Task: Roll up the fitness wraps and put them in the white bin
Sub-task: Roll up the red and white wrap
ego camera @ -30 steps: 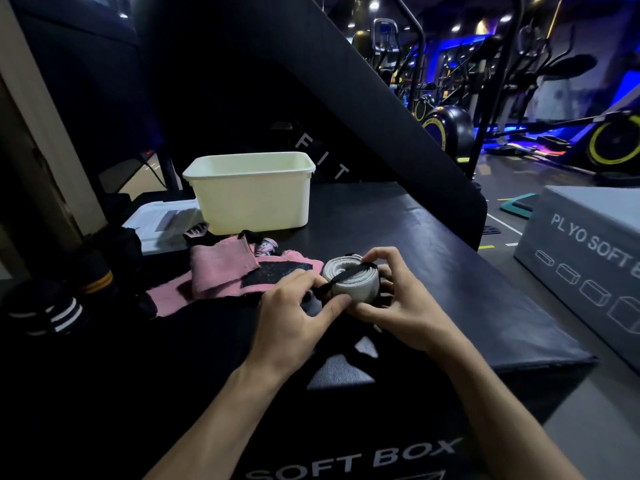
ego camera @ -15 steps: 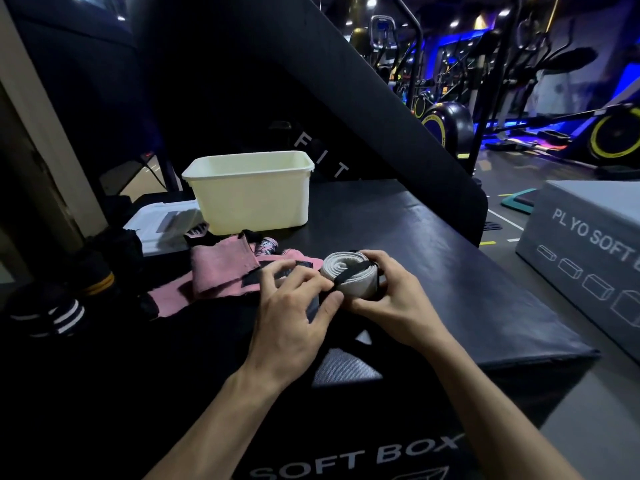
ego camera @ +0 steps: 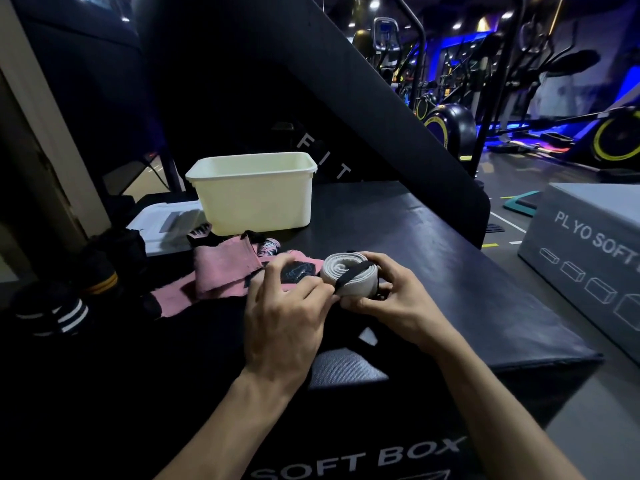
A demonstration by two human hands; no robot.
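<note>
Head camera, looking down at two bare hands over a black soft plyo box [ego camera: 450, 271] in a dim gym. Both hands hold a grey fitness wrap [ego camera: 348, 277], already wound into a tight coil, just above the box top. The right hand [ego camera: 398, 299] curls around the far side and underside of the coil, thumb on top. The left hand [ego camera: 287, 317] pinches a narrow black strap [ego camera: 349, 277] that runs across the coil's face, fingertips pressed at the coil's near edge.

Behind the hands, a pink wrap [ego camera: 221, 271] lies unrolled and crumpled on the box, touching the left fingers' far side. The white bin [ego camera: 252, 195] stands beyond it, near the back edge; its inside is hidden from this angle. Dark striped rolls [ego camera: 59, 313] sit off to the left in shadow.

The coil looks light, soft and springy, likely to unwind if released before the strap is fastened. Judging from this, the best hold is around its circumference, squeezing the layers together, not by the loose strap
</note>
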